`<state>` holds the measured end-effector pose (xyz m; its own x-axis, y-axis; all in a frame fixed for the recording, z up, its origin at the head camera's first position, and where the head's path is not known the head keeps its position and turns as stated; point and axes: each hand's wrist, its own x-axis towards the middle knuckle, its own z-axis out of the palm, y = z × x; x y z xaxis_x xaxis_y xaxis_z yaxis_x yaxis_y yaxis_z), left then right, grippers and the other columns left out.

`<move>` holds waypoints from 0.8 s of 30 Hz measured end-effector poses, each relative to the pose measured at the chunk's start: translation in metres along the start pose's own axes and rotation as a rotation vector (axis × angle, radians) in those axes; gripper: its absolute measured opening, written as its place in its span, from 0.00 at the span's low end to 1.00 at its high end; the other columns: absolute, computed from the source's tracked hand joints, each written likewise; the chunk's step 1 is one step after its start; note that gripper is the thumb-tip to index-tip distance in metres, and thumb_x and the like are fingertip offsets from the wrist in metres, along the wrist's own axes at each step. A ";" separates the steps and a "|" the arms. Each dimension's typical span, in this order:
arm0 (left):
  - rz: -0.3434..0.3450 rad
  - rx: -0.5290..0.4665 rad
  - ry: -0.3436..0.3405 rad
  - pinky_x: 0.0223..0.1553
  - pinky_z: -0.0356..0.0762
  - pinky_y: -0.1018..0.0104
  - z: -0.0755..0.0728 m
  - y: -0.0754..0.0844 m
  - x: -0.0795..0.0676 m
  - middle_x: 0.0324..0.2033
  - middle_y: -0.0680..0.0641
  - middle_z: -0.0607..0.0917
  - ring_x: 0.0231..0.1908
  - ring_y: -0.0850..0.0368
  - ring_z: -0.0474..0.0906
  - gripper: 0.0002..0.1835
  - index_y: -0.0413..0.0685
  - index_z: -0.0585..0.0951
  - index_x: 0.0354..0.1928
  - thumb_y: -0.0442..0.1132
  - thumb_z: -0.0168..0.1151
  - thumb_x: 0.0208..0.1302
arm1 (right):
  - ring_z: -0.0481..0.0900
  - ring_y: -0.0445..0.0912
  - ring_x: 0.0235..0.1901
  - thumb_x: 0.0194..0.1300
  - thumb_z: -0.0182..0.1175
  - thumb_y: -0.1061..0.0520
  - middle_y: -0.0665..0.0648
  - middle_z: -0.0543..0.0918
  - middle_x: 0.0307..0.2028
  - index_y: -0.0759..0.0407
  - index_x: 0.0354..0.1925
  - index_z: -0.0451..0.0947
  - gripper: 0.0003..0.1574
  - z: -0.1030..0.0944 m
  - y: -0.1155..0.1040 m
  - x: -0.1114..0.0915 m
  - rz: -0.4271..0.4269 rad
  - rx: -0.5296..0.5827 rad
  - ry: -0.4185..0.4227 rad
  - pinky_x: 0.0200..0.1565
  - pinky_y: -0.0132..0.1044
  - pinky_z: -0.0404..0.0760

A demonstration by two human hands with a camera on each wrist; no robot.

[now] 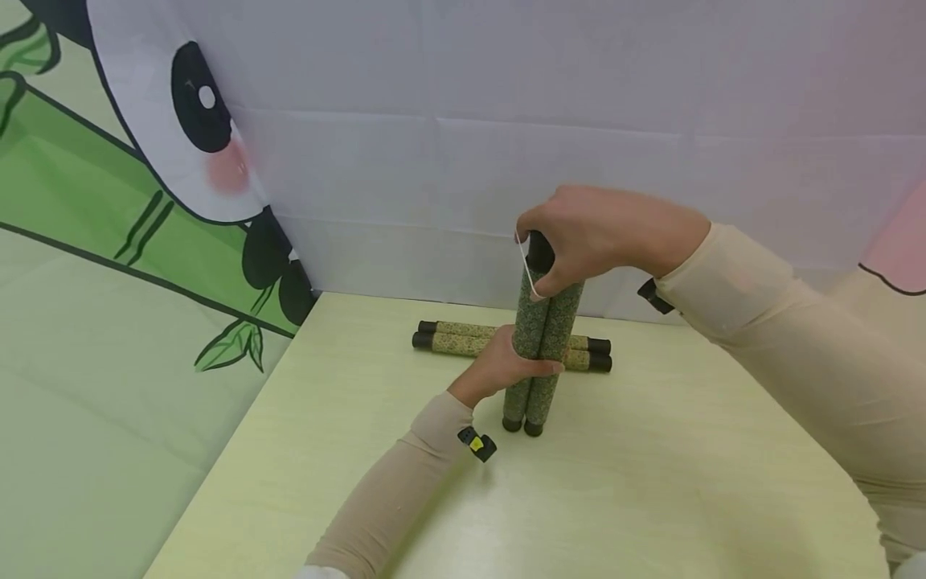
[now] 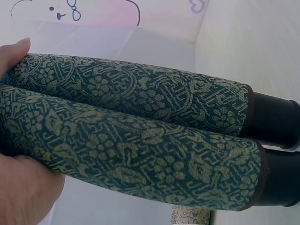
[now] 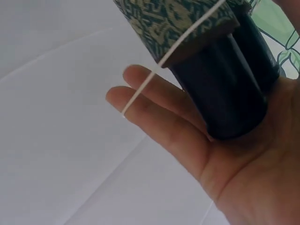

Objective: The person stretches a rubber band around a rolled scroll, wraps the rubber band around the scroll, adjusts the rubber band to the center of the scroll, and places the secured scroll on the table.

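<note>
Two rolled scrolls (image 1: 531, 314) in dark green patterned brocade with black end knobs stand side by side, tilted slightly. My left hand (image 1: 501, 367) grips them together around the lower half, thumb across the front. In the left wrist view the pair of scrolls (image 2: 164, 159) lies between thumb and fingers. At the top, my right hand (image 1: 608, 229) arches over the black knobs (image 3: 225, 89). A thin white elastic band (image 1: 526, 265) stretches between its thumb and fingers, passing in front of the scroll tops. In the right wrist view the band (image 3: 150, 77) hooks over a fingertip.
Two yellow-gold scrolls (image 1: 456, 344) with black ends lie parallel on the pale table (image 1: 622, 466), behind the left hand. A white cloth backdrop (image 1: 362, 177) rises at the table's far edge, with a printed panda and bamboo to the left.
</note>
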<state>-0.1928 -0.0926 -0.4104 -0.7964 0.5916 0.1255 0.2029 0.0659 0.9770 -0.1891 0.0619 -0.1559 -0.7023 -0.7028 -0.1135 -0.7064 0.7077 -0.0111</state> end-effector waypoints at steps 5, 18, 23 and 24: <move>0.034 -0.052 -0.027 0.50 0.82 0.57 0.002 0.002 -0.001 0.48 0.47 0.87 0.47 0.53 0.84 0.21 0.44 0.82 0.57 0.39 0.72 0.63 | 0.81 0.47 0.37 0.58 0.72 0.48 0.54 0.84 0.40 0.59 0.54 0.82 0.29 -0.005 -0.003 0.005 -0.021 -0.032 -0.068 0.39 0.44 0.82; -0.002 0.066 0.011 0.50 0.82 0.59 0.006 0.002 0.001 0.48 0.52 0.86 0.48 0.58 0.83 0.22 0.48 0.83 0.54 0.45 0.75 0.60 | 0.81 0.48 0.37 0.57 0.69 0.59 0.53 0.84 0.40 0.54 0.44 0.86 0.14 -0.022 -0.008 0.016 -0.005 -0.078 -0.342 0.38 0.44 0.82; 0.026 0.073 0.012 0.49 0.82 0.60 0.008 0.002 0.003 0.46 0.54 0.87 0.47 0.58 0.84 0.21 0.51 0.83 0.53 0.46 0.75 0.59 | 0.81 0.47 0.37 0.59 0.67 0.61 0.52 0.84 0.41 0.54 0.44 0.86 0.13 -0.028 -0.008 0.015 0.005 -0.051 -0.419 0.39 0.44 0.81; 0.030 0.071 0.010 0.49 0.82 0.60 0.008 0.001 0.003 0.46 0.54 0.87 0.47 0.58 0.84 0.21 0.51 0.84 0.53 0.46 0.76 0.59 | 0.81 0.47 0.36 0.59 0.66 0.60 0.52 0.84 0.40 0.53 0.43 0.86 0.12 -0.029 -0.008 0.016 -0.001 -0.042 -0.438 0.38 0.43 0.81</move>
<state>-0.1905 -0.0844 -0.4100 -0.7950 0.5860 0.1568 0.2663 0.1049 0.9582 -0.1971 0.0435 -0.1286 -0.6042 -0.6003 -0.5240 -0.7167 0.6968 0.0282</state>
